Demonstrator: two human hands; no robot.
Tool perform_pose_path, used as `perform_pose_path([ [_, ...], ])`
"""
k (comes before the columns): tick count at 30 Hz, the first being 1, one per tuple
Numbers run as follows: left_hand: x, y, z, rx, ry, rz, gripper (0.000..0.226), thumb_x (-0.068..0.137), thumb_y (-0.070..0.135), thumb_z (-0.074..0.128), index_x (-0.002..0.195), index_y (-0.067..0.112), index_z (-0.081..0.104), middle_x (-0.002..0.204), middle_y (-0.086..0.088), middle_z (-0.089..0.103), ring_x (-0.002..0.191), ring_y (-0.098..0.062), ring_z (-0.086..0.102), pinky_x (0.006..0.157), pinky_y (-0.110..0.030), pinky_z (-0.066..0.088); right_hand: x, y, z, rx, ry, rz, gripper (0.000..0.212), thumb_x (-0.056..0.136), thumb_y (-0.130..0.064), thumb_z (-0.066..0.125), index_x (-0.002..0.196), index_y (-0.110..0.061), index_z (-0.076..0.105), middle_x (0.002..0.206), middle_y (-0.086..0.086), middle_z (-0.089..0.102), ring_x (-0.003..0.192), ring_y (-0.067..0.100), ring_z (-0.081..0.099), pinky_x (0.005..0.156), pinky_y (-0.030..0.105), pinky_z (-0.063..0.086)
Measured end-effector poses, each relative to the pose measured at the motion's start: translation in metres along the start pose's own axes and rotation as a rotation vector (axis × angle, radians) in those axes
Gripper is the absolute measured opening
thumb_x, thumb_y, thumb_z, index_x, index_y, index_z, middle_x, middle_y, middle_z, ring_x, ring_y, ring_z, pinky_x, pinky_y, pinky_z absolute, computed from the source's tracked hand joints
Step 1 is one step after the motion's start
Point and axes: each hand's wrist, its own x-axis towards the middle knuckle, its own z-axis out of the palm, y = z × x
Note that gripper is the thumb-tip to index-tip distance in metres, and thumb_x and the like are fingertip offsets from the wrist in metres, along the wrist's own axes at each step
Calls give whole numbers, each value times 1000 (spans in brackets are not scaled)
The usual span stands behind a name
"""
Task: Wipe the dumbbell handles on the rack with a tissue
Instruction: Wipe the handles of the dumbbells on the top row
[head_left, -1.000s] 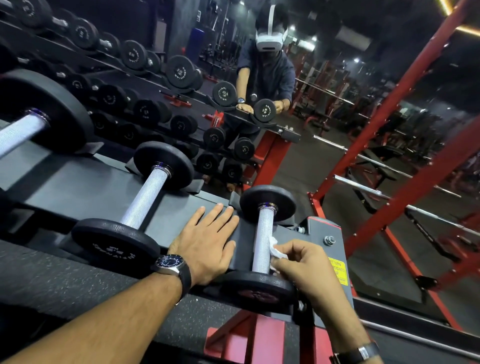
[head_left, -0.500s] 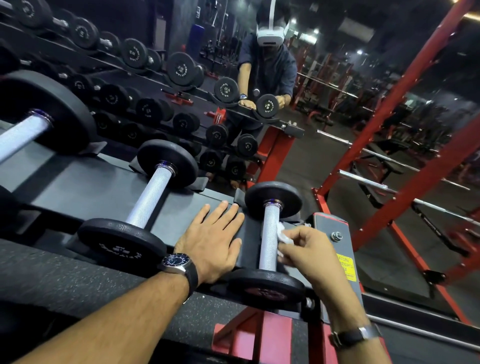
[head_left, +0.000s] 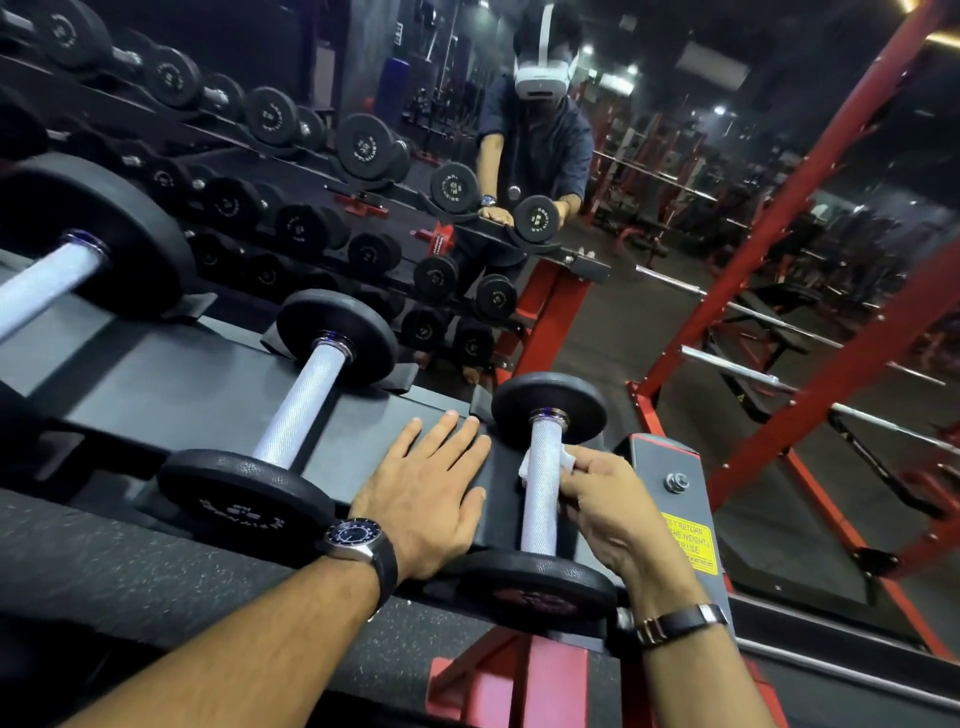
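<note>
Far left of the grip, a big dumbbell (head_left: 78, 260) lay half out of view, and nearer in a mid dumbbell (head_left: 291, 410) rested on the same rack (head_left: 156, 384), its knurled handle bare and unwiped as far as could be told. Just left of the grip, the left hand (head_left: 431, 499) lay flat and open on the rack shelf, holding nothing, bracing beside the small dumbbell (head_left: 545, 493). The right hand (head_left: 608, 509) was pinched shut on the tissue (head_left: 535, 462), which wrapped the upper part of that handle, white showing on both sides of the bar. The tissue looked thin and soft, likely to tear or shred on the rough knurling, so light pressure seemed wise; the dumbbell itself looked heavy and stiff and would probably stay put in its cradle. The end plates, just above and below the grip, limited the stroke. Right of the grip stood the rack's end plate with a bolt (head_left: 677, 482) and yellow label (head_left: 691, 545), close enough to knock knuckles on, then the red frame (head_left: 831, 249)
</note>
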Motion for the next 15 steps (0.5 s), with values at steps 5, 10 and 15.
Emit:
perform_pose_path([
  [5, 1, -2, 1, 3, 14, 8, 65, 93, 46, 28, 153, 20, 38, 161, -1, 31, 151, -21, 21, 123, -47, 15, 10, -1, -23, 126, -45, 89, 35, 87, 22, 43, 104, 5, 68, 90, 12, 69, 73, 12, 68, 69, 22, 59],
  [10, 0, -1, 0, 3, -4, 9, 67, 94, 46, 25, 155, 21, 34, 163, 0, 26, 152, -20, 16, 123, -47, 12, 11, -3, -11, 22, -161, 89, 25, 87, 20, 46, 96, 10, 68, 85, 14, 68, 76, 17, 66, 67, 20, 55],
  [15, 1, -2, -1, 13, -1, 9, 66, 93, 46, 27, 152, 20, 39, 161, -2, 32, 150, -22, 22, 123, -48, 16, 16, -1, -16, 136, -94, 112, 32, 87, 21, 43, 106, 9, 67, 91, 16, 68, 78, 18, 67, 67, 23, 58],
])
